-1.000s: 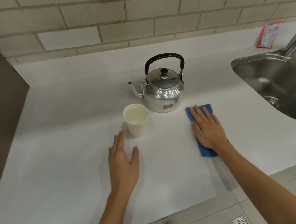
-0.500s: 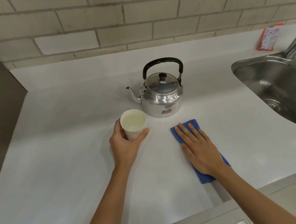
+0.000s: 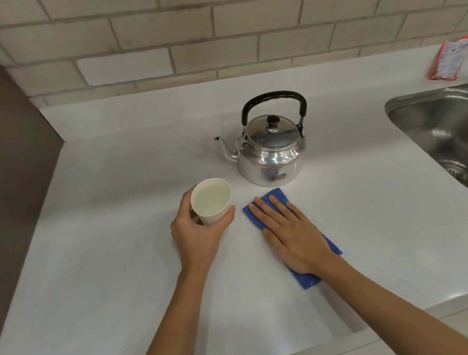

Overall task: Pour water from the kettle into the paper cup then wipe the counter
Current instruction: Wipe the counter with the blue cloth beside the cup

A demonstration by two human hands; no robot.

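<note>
A white paper cup (image 3: 212,201) with water in it stands upright on the white counter (image 3: 110,258), and my left hand (image 3: 199,235) is wrapped around its near side. Behind and to the right of the cup sits a shiny metal kettle (image 3: 272,156) with a black handle, its spout pointing left. My right hand (image 3: 292,235) lies flat, fingers spread, pressing a blue cloth (image 3: 307,279) onto the counter just in front of the kettle. Most of the cloth is hidden under the hand.
A steel sink (image 3: 460,141) is set into the counter on the right, with a tap at the far right edge. A red and white packet (image 3: 450,58) lies by the brick wall. A dark panel bounds the counter on the left.
My left hand moved from flat on the counter to grip the cup. My right hand slid the blue cloth leftwards, closer to the cup.
</note>
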